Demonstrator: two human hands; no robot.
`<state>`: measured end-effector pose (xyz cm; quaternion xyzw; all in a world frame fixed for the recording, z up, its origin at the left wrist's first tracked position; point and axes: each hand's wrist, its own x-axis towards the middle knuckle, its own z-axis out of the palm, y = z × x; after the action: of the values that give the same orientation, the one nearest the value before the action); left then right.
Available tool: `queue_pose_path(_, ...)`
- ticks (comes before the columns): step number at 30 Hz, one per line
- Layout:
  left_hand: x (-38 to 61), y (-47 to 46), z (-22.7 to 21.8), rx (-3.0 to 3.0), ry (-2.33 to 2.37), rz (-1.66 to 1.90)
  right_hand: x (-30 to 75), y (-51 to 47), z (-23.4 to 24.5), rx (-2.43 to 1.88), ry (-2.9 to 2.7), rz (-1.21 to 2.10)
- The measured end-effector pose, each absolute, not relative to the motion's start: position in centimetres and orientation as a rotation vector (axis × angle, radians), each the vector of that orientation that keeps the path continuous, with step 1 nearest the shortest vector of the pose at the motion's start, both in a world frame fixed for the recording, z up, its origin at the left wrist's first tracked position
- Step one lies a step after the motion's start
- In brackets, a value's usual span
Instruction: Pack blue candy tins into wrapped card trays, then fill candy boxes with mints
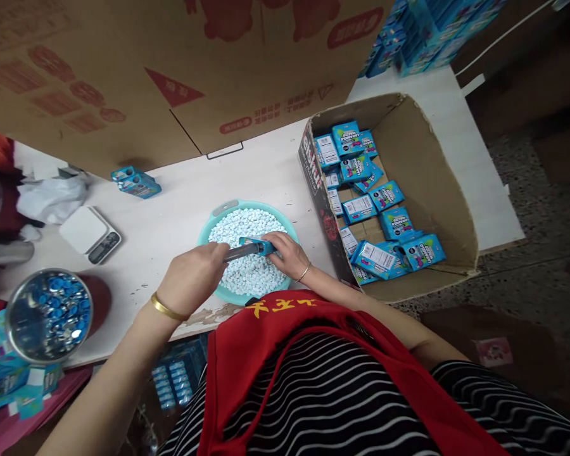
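A turquoise bowl (209, 229) full of small pale-blue candies (254, 278) stands at the table's front edge. Over it, my left hand (197, 278) is closed around the handle of a narrow metal scoop (241, 253). The far end of the scoop meets a small blue candy box (266, 247), which my right hand (287, 254) grips from the right side. Whether candies lie in the scoop or the box, I cannot tell.
To the right, a cut-down carton (325, 218) holds several blue boxes. A large carton (247, 82) blocks the back. On the left are a kitchen scale (90, 233), two blue boxes (137, 182) and a metal bowl (14, 316) of blue-and-silver pieces.
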<state>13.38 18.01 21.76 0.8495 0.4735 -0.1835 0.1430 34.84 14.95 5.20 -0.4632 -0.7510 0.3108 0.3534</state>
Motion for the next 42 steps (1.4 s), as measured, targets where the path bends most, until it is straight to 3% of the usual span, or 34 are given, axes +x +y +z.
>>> queue_pose_path(3, 9.6, 17.7, 17.6, 2.290, 1.435, -0.319, 36.3, 15.0, 5.2, -1.281, -1.841, 0.781)
queue_pose_path(10, 9.6, 16.3, 4.2, 2.046, 1.481, -0.433, 40.1, 15.2, 6.5, -1.449, -1.658, 0.714)
queue_pose_path(16, 14.3, 16.5, -0.4, 2.047, 1.338, -0.184, 40.2, 14.8, 6.7, -1.466, -1.656, 0.700)
queue_pose_path(21, 12.5, 15.8, 1.9, 2.012, 1.291, -0.013, 40.1, 14.4, 6.4, -1.477, -1.655, 0.720)
queue_pose_path(26, 10.3, 15.8, 8.0, 2.045, 1.193, 0.252, 39.8, 14.6, 6.2, -1.449, -1.741, 0.730)
queue_pose_path(30, 10.1, 16.5, 12.9, 2.172, 1.155, 0.248, 38.4, 14.9, 6.0, -1.364, -1.875, 0.712)
queue_pose_path(42, 16.8, 16.8, 23.2, 2.463, 1.378, -0.807, 34.7, 14.1, 5.5, -1.153, -1.983, 0.746)
